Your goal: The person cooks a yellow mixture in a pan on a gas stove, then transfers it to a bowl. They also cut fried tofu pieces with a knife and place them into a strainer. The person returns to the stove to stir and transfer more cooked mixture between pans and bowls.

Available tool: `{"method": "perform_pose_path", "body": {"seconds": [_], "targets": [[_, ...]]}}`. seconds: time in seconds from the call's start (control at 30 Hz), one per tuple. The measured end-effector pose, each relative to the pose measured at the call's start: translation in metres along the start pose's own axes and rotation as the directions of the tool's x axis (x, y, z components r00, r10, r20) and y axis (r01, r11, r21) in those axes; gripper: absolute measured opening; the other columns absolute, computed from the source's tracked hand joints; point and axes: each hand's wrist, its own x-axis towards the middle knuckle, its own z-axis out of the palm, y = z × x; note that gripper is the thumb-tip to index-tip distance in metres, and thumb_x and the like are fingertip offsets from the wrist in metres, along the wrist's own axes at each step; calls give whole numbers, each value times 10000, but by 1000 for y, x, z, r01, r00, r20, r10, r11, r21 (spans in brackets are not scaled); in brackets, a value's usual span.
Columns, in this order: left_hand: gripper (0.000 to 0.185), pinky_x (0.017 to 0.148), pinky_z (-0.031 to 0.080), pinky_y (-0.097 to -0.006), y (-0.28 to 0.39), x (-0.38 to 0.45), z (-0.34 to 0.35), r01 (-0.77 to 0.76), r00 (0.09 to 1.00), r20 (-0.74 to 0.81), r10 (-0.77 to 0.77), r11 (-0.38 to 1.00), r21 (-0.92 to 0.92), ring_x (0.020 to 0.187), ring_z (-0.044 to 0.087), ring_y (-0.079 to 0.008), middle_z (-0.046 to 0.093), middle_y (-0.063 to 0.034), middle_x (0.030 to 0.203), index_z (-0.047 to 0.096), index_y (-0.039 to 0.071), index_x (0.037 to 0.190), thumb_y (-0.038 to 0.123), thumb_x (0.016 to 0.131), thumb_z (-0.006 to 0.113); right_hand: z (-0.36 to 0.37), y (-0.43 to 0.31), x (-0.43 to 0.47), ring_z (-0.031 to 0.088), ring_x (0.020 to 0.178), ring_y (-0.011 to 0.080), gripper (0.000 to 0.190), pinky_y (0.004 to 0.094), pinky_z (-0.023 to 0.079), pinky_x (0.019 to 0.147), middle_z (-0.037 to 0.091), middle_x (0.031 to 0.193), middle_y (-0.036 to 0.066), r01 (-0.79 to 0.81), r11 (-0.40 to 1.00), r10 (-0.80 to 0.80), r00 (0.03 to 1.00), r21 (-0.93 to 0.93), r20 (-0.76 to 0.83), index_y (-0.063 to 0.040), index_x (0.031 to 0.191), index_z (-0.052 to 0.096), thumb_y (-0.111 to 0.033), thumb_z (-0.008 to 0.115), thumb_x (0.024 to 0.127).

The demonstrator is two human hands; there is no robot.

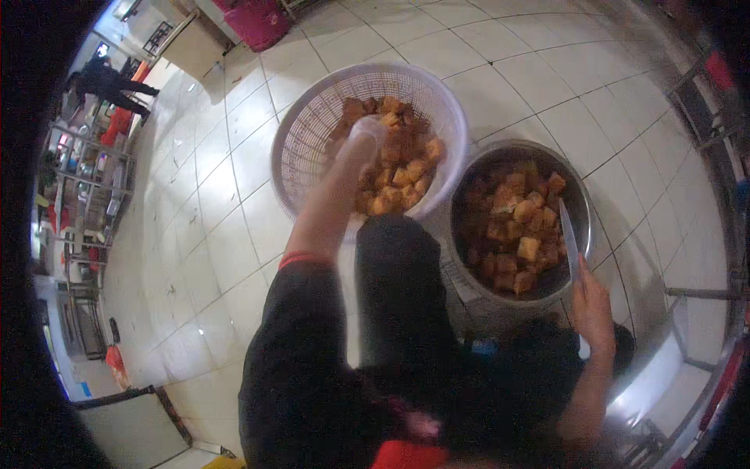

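My left hand (370, 132), in what looks like a thin clear glove, reaches into a pale plastic colander basket (293, 111) over browned food chunks (404, 176). It is blurred, and whether its fingers hold a chunk cannot be told. My right hand (590, 305) grips a long-bladed knife (568, 237). The blade points away from me along the right inner rim of a round metal pot (587, 234), which holds more cut chunks (527, 217) in brown and golden tones. Basket and pot stand side by side on the floor.
My knee (395, 246) in dark cloth comes up to the basket's near edge. Pale floor tiles (234, 176) surround both vessels. Shelving (88, 182) with kitchen goods stands far left, where a person (111, 82) in dark clothes is. A magenta tub (258, 23) stands at the top.
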Motion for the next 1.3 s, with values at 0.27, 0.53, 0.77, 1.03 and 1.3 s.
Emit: {"method": "perform_pose_path", "body": {"seconds": [0.27,0.53,0.77,1.03,1.3], "targets": [[321,939,542,-418,-63,89,100,-63,994,48,101,860,-507,1043,652,-255,667,-107,1155,591,123,1269,183,954,579,-16,-65,-20,635,655,235,562,403,532,671,689,1054,290,-520,848,484,840,107,246,-204,1564,368,-99,491,1025],[262,852,576,-398,-1,-31,15,-547,823,-402,400,369,-752,918,654,-246,642,-93,1050,588,94,1222,253,1015,563,-15,-112,1,695,746,378,573,461,542,710,682,903,275,59,975,-82,992,212,99,-201,1549,392,-111,541,1004],[508,707,497,-291,99,-160,-37,-185,960,-171,222,44,-982,807,577,-141,599,-10,911,623,115,1041,612,937,615,-36,-158,-16,670,829,469,576,552,526,721,657,912,313,432,839,-453,891,329,-14,-145,1537,402,-103,556,984],[483,678,467,-286,121,-170,-26,-727,683,-531,501,395,-562,752,550,-117,590,-6,849,634,91,1030,565,1007,541,-44,-144,-41,669,885,470,568,534,538,783,665,997,307,409,850,-430,903,331,-10,-92,1528,396,-81,537,978],[549,645,486,-296,132,-173,-18,-676,737,-500,455,503,-539,741,583,-132,642,-37,846,657,73,925,608,982,550,-67,-156,-44,650,1173,385,523,420,498,994,648,1232,291,164,932,-249,937,323,244,-106,1532,410,-130,500,1017]]}}
